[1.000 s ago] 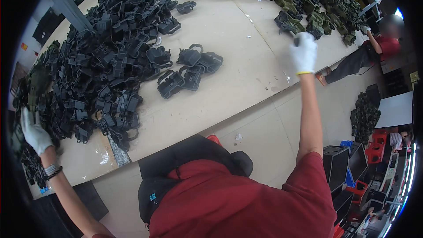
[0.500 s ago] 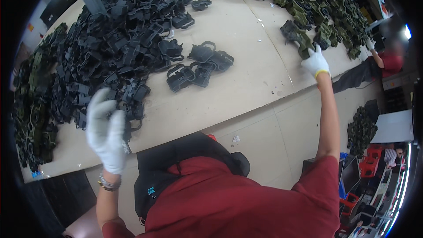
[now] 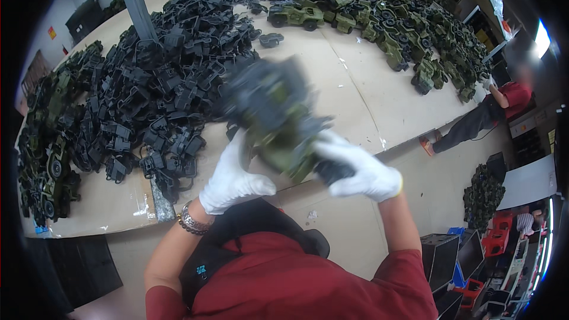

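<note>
My right hand [image 3: 358,169], in a white glove, grips a green toy jeep [image 3: 278,148] by its near right end, by a dark wheel. The jeep is raised above the table's front part and smeared by motion; dark grey shapes at its upper end are too blurred to make out. Close to the jeep's left side is my left hand [image 3: 231,181], also gloved. Its thumb is spread away from its fingers, and the fingertips are partly hidden by the jeep, so contact is unclear. A big heap of dark grey plastic frame parts [image 3: 160,77] lies to the left.
Green toy jeeps [image 3: 394,29] are piled along the table's far right side, more [image 3: 53,172] at its left end. A metal post [image 3: 135,3] rises behind the grey heap. Another person [image 3: 515,95] stands at the right. Black crates [image 3: 440,255] stand on the floor at lower right.
My right hand has brought a green jeep from the right side of the table to the middle. My left hand has moved right toward it. The view has shifted slightly.
</note>
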The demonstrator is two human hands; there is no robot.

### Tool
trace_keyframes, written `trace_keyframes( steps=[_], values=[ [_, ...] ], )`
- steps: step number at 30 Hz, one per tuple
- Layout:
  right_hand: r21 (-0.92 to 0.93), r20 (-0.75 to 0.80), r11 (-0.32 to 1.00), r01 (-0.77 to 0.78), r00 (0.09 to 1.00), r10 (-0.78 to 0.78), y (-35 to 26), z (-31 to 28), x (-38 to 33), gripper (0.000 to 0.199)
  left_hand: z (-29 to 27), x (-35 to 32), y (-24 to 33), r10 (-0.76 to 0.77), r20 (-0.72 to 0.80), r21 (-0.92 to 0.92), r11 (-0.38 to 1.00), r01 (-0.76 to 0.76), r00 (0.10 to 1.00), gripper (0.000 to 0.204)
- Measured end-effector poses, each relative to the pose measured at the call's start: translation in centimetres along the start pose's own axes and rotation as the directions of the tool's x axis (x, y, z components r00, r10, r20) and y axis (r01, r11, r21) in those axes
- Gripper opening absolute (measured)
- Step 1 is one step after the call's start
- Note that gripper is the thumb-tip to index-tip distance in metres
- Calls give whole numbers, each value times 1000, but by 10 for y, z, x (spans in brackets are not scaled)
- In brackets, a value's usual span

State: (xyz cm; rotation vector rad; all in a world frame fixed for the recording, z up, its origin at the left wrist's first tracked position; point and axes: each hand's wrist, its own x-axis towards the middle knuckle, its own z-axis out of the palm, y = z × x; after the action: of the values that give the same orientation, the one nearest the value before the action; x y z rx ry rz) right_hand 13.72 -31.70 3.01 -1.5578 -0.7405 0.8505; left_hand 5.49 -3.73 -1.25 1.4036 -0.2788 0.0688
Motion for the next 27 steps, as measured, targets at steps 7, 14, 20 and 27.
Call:
trace_keyframes(
  steps=[7, 14, 20, 27],
  values=[
    [145, -142, 978, 153, 981, -132, -9, 3, 41, 39, -18, -50, -20, -138, -403, -219, 974, 51, 905, 48],
    [-172, -770, 944, 280, 560, -306, 114, -55, 76, 40, -32, -69, -14, -300, -379, -483, 871, 90, 876, 49],
    [-465, -723, 885, 10, 572, -386, 103, -44, 40, 53, -80, -92, -68, -273, -426, -445, 893, 63, 863, 47],
    [-791, -602, 451, -414, 661, -449, 101, -41, 14, 47, -60, -73, -55, -236, -454, -432, 902, 19, 859, 46]
  ],
)
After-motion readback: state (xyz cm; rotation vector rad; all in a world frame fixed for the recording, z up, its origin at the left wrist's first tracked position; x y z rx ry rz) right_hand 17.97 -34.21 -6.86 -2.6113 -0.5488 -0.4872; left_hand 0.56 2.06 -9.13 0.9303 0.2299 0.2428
